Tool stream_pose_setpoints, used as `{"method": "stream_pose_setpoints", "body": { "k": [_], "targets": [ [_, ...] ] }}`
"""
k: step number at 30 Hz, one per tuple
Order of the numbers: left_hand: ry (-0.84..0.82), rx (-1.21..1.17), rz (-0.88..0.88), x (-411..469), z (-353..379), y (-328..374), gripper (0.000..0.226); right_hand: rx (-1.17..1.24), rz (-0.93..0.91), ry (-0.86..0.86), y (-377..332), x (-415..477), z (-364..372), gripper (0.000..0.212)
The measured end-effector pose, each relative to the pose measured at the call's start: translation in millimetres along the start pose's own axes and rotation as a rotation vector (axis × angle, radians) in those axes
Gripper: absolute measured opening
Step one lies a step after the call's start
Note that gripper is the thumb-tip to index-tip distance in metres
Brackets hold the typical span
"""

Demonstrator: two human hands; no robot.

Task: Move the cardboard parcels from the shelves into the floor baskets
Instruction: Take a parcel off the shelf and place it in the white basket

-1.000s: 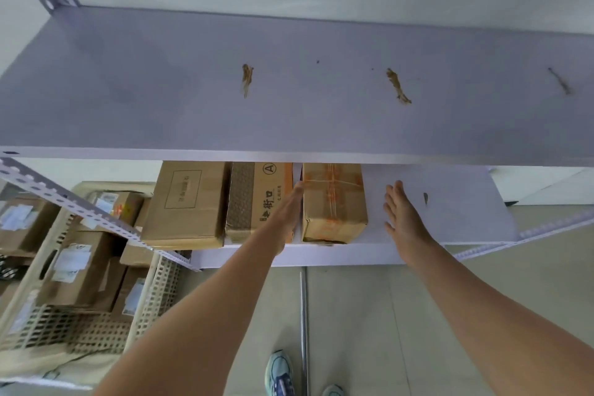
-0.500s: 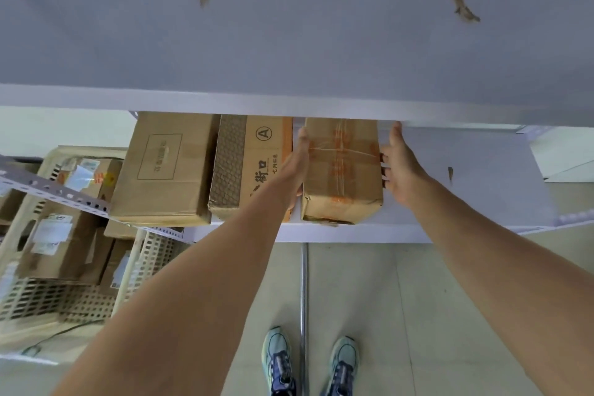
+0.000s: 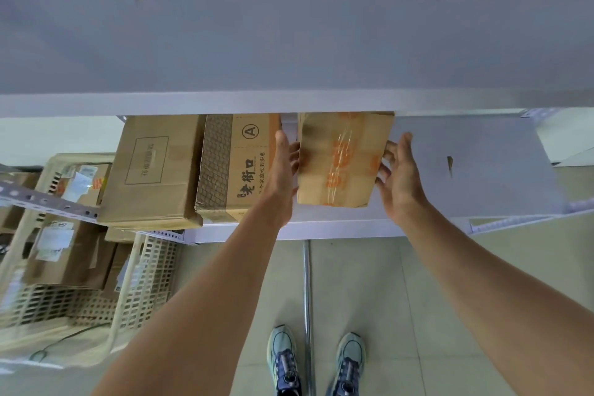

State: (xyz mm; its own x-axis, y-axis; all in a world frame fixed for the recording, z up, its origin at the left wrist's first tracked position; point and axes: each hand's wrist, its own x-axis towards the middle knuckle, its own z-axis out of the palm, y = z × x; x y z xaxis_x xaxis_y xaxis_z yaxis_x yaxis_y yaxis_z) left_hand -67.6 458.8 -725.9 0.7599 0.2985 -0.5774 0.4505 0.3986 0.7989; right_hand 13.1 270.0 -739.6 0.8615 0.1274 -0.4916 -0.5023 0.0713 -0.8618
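Two hands clamp the taped parcel [image 3: 340, 161] from either side. My left hand [image 3: 284, 167] curls its fingers on the face nearest the A-marked box [image 3: 238, 167], and my right hand [image 3: 400, 177] grips the face away from it. I judge this the pick-up step. Next I must draw the parcel out clear of the A-marked box and lower it to the floor basket [image 3: 144, 270] beyond that box (already part full). The parcel is brown cardboard with glossy clear tape, orange print and slightly crushed corners, and it stands just beside the A-marked box.
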Motion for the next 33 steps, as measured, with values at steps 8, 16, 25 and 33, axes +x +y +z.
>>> {"method": "stream_pose_setpoints", "body": {
  "k": [8, 16, 25, 33],
  "targets": [
    [0.098, 0.022, -0.208, 5, -7, -45, 0.099, -0.068, 0.182, 0.017, 43, -2, -23, 0.072],
    [0.036, 0.048, -0.141, 17, 3, -30, 0.090, -0.153, 0.198, -0.012, 26, 14, -16, 0.077],
    [0.088, -0.104, 0.014, 11, -3, -12, 0.069, 0.009, 0.052, -0.016, 17, 10, -20, 0.063],
    [0.014, -0.092, -0.015, -4, -3, -49, 0.059, 0.055, 0.106, -0.016, 48, 1, -26, 0.070]
  ]
}}
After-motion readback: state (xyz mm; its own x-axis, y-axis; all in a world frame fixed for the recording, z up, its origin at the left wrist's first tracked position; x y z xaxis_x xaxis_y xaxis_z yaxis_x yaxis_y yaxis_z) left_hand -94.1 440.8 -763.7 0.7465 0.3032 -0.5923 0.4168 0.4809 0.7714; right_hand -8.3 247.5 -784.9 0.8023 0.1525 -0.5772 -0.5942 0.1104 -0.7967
